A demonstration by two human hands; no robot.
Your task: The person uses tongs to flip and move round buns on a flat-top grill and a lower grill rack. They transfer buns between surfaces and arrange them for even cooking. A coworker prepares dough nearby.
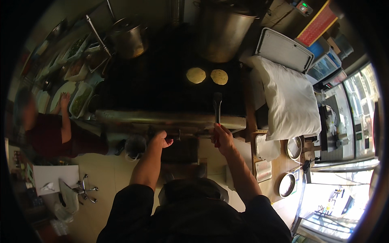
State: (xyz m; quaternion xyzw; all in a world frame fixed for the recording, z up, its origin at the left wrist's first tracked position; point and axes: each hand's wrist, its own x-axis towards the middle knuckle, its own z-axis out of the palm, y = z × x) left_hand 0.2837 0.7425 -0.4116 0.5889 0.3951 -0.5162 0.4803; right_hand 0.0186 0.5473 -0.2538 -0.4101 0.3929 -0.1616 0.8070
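Note:
My right hand (223,138) is closed on the red grip of metal tongs (217,104), whose tip reaches over the dark griddle (146,97). Past that tip, two round pale flatbreads (196,75) lie side by side on the griddle. My left hand (164,139) is in front of the griddle's metal front edge (170,117), close to a small metal handle (178,134). Its fingers are curled, and whether they touch or hold anything cannot be told.
Two steel pots (226,33) stand at the back. A white cloth bundle (291,100) lies right of the griddle, above a wooden counter (273,185) with round metal pans (287,184). At left, a person (51,133) in dark red works by food trays (80,98). A bin (135,147) is on the floor.

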